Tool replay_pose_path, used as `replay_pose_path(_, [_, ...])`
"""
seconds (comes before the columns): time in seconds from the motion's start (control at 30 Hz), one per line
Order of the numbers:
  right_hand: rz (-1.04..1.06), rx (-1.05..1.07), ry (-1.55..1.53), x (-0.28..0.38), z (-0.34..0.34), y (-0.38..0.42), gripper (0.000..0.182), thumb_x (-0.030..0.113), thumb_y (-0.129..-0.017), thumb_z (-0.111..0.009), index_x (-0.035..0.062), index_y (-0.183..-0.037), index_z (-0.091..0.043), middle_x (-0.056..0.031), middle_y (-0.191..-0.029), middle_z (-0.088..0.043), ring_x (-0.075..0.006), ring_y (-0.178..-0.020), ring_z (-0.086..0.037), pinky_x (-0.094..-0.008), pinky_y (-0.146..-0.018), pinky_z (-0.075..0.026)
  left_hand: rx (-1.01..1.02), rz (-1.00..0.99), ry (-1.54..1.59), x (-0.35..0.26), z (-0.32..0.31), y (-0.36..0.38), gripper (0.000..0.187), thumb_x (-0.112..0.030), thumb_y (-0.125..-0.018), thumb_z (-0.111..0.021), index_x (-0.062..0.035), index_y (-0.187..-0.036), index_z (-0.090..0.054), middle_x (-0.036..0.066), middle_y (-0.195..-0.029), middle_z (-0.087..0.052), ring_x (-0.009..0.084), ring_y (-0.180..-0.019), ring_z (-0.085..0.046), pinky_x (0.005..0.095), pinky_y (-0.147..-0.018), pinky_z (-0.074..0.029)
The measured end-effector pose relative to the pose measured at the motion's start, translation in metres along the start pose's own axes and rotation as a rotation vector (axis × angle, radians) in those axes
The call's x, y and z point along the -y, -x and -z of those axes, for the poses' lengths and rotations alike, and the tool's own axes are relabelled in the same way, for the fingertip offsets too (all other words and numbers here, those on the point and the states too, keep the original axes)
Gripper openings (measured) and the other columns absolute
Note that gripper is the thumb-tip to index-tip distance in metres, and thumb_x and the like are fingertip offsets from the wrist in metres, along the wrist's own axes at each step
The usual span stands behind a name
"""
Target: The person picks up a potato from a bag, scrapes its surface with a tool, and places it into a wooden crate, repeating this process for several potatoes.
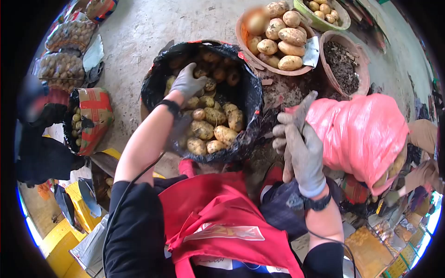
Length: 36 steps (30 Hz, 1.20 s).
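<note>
Inside a round container lined with black plastic (252, 90), my left hand (187, 82) in a grey glove reaches over the potatoes. Its fingers are stretched and apart at the potatoes in the upper part. A heap of soil-marked potatoes (204, 129) fills the near side. Beside the container on the right, my right hand (306, 150), also gloved, is raised with its back toward me. More grey, glove-like finger shapes (280, 132) overlap under its fingers, and I cannot tell what it grips. Close to it on the right is a stuffed pink plastic sack (357, 134).
Large potatoes (278, 39) fill a tub (245, 44) ahead, near a green basin (343, 21) of potatoes and a bucket (364, 69) of dark debris. On the left are potato bags (60, 69), a red lined container (97, 116) and a person in dark clothes (44, 148).
</note>
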State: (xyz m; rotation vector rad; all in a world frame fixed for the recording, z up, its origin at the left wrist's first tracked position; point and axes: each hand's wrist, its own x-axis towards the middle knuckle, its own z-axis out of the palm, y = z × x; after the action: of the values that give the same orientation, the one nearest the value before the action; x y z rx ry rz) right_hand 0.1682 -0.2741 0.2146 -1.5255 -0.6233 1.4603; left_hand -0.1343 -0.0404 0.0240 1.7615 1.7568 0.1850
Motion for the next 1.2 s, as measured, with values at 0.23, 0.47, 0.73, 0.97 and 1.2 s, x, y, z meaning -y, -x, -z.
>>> replay_pose_path(0.23, [-0.057, -0.071, -0.030, 0.003, 0.011, -0.024, 0.033, 0.014, -0.111, -0.055, -0.0047, -0.138, -0.060, -0.0079, -0.106, -0.070, -0.0106, -0.086, -0.066, -0.0249, -0.076, -0.056, 0.034, 0.222, -0.430, -0.056, -0.062, -0.104, 0.089, -0.044, -0.087, -0.075, -0.0085, -0.161, -0.042, 0.020, -0.168, -0.040, 0.0364, -0.151, -0.046, 0.0512, -0.117, -0.046])
replay_pose_path(0.47, [-0.061, -0.053, 0.078, -0.003, 0.024, -0.036, 0.030, 0.008, -0.109, -0.057, -0.0059, -0.135, -0.063, -0.0116, -0.109, -0.074, -0.0120, -0.091, -0.070, -0.0276, -0.080, -0.059, 0.113, -0.061, -0.517, 0.030, -0.096, -0.190, 0.050, -0.045, -0.095, -0.066, -0.0063, -0.126, -0.076, 0.018, -0.127, -0.076, 0.0280, -0.122, -0.072, 0.0402, -0.100, -0.058])
replay_pose_path(0.73, [0.056, -0.045, 0.148, -0.012, 0.011, -0.025, 0.029, 0.008, -0.106, -0.061, -0.0051, -0.131, -0.067, -0.0104, -0.102, -0.077, -0.0109, -0.084, -0.071, -0.0272, -0.077, -0.058, 0.718, 0.146, 0.622, 0.013, -0.018, -0.133, 0.053, -0.045, -0.095, -0.075, -0.0035, -0.125, -0.066, 0.008, -0.101, -0.070, 0.0150, -0.076, -0.064, 0.0340, -0.067, -0.055])
replay_pose_path(0.97, [0.111, 0.009, 0.218, -0.016, -0.003, -0.009, 0.029, 0.010, -0.105, -0.064, -0.0024, -0.131, -0.069, -0.0103, -0.099, -0.078, -0.0102, -0.083, -0.071, -0.0281, -0.075, -0.058, 0.581, -0.015, 0.281, -0.013, -0.137, -0.043, 0.101, -0.028, -0.088, -0.085, -0.0017, -0.166, -0.028, 0.017, -0.126, -0.068, 0.0226, -0.101, -0.069, 0.0343, -0.081, -0.058])
replay_pose_path(1.2, [0.150, -0.029, 0.194, -0.018, -0.001, -0.006, 0.027, 0.007, -0.105, -0.066, -0.0026, -0.129, -0.070, -0.0108, -0.099, -0.078, -0.0107, -0.082, -0.071, -0.0280, -0.075, -0.058, 0.354, -0.067, 0.015, -0.025, -0.147, -0.007, 0.101, -0.035, -0.080, -0.085, -0.0055, -0.163, -0.037, 0.029, -0.159, -0.048, 0.0412, -0.147, -0.048, 0.0426, -0.122, -0.040])
